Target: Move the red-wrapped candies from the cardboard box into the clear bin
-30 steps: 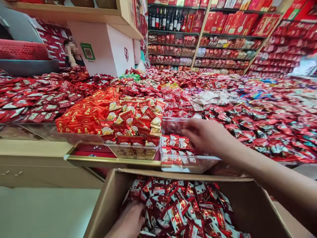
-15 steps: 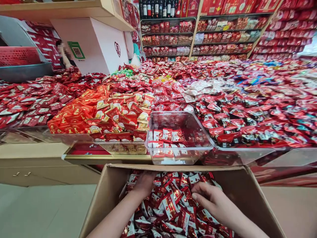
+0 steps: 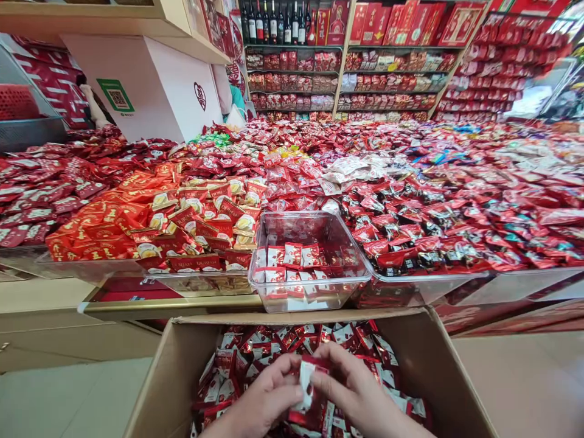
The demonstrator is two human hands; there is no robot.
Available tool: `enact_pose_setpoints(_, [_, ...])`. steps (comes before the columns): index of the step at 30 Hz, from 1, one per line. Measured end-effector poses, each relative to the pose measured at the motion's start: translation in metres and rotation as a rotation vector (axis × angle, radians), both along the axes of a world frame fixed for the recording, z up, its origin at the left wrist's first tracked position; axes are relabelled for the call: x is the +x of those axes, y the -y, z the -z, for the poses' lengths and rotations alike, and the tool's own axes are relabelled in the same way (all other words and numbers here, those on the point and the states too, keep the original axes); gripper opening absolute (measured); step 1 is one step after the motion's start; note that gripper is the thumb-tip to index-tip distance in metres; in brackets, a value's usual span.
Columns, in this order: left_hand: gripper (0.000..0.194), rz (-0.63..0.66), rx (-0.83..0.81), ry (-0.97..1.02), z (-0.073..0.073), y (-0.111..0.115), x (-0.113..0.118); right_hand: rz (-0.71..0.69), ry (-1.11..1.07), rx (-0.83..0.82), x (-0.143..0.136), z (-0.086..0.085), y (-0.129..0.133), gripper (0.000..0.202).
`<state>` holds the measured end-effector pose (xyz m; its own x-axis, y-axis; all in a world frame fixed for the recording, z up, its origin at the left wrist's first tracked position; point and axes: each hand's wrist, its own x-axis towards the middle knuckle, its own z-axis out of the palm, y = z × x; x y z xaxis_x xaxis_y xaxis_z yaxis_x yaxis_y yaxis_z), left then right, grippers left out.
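Observation:
Both hands are together over an open cardboard box [image 3: 438,359] filled with red and white wrapped candies [image 3: 225,371]. Between them is a red and white candy packet [image 3: 306,389]. My left hand [image 3: 269,395] pinches its left side, and my right hand [image 3: 351,389] grips its right side with thumb and fingers. Just beyond the box, a clear plastic bin [image 3: 314,298] stands at the counter edge, with short rows of the same kind of packets [image 3: 292,255] in its front part.
Heaps of orange-red packets [image 3: 104,222], durian packets [image 3: 214,213] and dark red packets [image 3: 433,225] flank the bin. A white block with a QR sign [image 3: 116,96] stands at left, with part of a person behind it. Shelves [image 3: 342,79] of bottles and bags are at the back.
My hands have come together from opposite sides of the box and lifted a packet between them. The view has shifted, so the counter and box appear further left.

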<state>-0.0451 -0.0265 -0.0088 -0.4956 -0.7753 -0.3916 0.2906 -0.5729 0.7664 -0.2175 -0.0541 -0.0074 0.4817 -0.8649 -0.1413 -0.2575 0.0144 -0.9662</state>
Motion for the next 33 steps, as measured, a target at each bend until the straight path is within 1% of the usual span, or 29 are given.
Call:
enact_pose_setpoints(1, [0.025,-0.008,-0.023,-0.014,-0.003,-0.001,-0.005,0.055,0.016,0.013,0.001,-0.003,0.002,0.02])
enact_pose_setpoints(3, [0.03,-0.015,-0.099,0.021,-0.009,0.0,-0.012,0.143,0.06,0.067,0.001,-0.009,0.006,0.024])
enact_pose_setpoints(6, [0.037,-0.06,-0.173,0.059,-0.016,0.001,-0.017,0.174,0.17,0.195,0.0,-0.018,0.012,0.026])
enact_pose_setpoints(8, [0.036,-0.1,-0.161,0.027,-0.019,0.001,-0.019,0.191,0.249,0.256,0.001,-0.022,0.013,0.027])
enact_pose_setpoints(10, [0.038,-0.134,-0.125,-0.033,-0.022,0.0,-0.021,0.226,0.297,0.26,0.003,-0.026,0.013,0.028])
enact_pose_setpoints(13, [0.045,-0.195,-0.069,-0.105,-0.026,0.0,-0.024,0.299,0.29,0.169,0.003,-0.027,0.008,0.024])
enact_pose_setpoints(14, [0.045,-0.221,-0.058,-0.1,-0.026,0.001,-0.024,0.317,0.265,0.091,0.002,-0.027,0.006,0.025])
enact_pose_setpoints(15, [0.046,-0.251,-0.05,-0.081,-0.026,0.001,-0.024,0.323,0.221,-0.026,0.0,-0.026,0.003,0.026])
enact_pose_setpoints(16, [0.046,-0.285,-0.046,-0.054,-0.026,0.0,-0.024,0.303,0.156,-0.181,-0.001,-0.026,0.001,0.03])
enact_pose_setpoints(18, [0.052,-0.341,-0.048,-0.015,-0.022,-0.001,-0.025,0.181,-0.009,-0.578,-0.002,-0.024,-0.002,0.038])
enact_pose_setpoints(20, [0.063,-0.348,-0.052,-0.001,-0.019,-0.005,-0.025,0.033,-0.18,-0.954,-0.001,-0.023,-0.005,0.04])
enact_pose_setpoints(22, [0.074,-0.285,-0.061,0.078,-0.022,-0.01,-0.022,-0.046,-0.293,-1.2,0.0,-0.025,-0.006,0.033])
enact_pose_setpoints(23, [0.075,-0.244,-0.075,0.141,-0.027,-0.012,-0.019,-0.051,-0.322,-1.276,-0.001,-0.03,-0.006,0.028])
enact_pose_setpoints(24, [0.074,-0.196,-0.093,0.204,-0.036,-0.012,-0.015,-0.047,-0.329,-1.328,-0.003,-0.036,-0.006,0.024])
enact_pose_setpoints(25, [0.069,-0.148,-0.124,0.265,-0.049,-0.011,-0.01,-0.047,-0.316,-1.362,-0.005,-0.045,-0.006,0.022])
enact_pose_setpoints(27, [0.053,-0.042,-0.2,0.353,-0.081,0.0,0.002,-0.039,-0.309,-1.362,-0.012,-0.07,-0.001,0.018])
enact_pose_setpoints(29, [0.034,-0.001,-0.413,0.548,-0.114,0.023,0.013,0.024,-0.369,-1.311,-0.018,-0.101,0.012,0.015])
enact_pose_setpoints(30, [0.029,0.004,-0.542,0.667,-0.127,0.039,0.016,0.073,-0.438,-1.279,-0.018,-0.116,0.023,0.013])
enact_pose_setpoints(31, [0.027,0.003,-0.657,0.745,-0.137,0.056,0.017,0.124,-0.524,-1.25,-0.017,-0.129,0.036,0.011])
enact_pose_setpoints(32, [0.026,0.021,-0.7,0.784,-0.144,0.075,0.016,0.163,-0.631,-1.218,-0.013,-0.14,0.052,0.01])
enact_pose_setpoints(33, [0.026,0.028,-0.674,0.805,-0.147,0.092,0.013,0.171,-0.761,-1.169,-0.007,-0.149,0.069,0.012])
